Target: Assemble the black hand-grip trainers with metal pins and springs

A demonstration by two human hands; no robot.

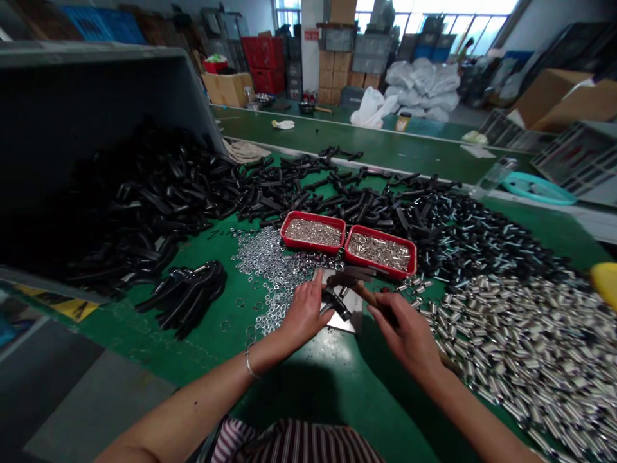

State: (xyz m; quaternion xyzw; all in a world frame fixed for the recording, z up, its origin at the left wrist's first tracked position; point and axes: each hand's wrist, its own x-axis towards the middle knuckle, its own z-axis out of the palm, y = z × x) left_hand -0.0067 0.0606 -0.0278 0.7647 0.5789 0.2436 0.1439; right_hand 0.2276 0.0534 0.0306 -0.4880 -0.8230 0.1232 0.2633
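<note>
My left hand (304,310) is closed on a black part (341,310) with a metal bit on it, and steadies it against a pale metal plate (355,316). In my right hand (405,329) is the wooden handle of a hammer (351,276), whose dark head hangs just over the black part. Whether the head touches the part I cannot tell. Beside my left hand lies a spread of small metal rings and nuts (270,270). Past the plate stand two red trays, the left one (313,245) and the right one (380,269), both holding tiny metal pieces.
A grey crate (202,109) on its side spills black handles (168,180) over the green table (308,392). A small stack of black handles (193,296) lies at left. Metal cylinders (525,341) heap up on the right, with black-ended bolts (477,231) behind them.
</note>
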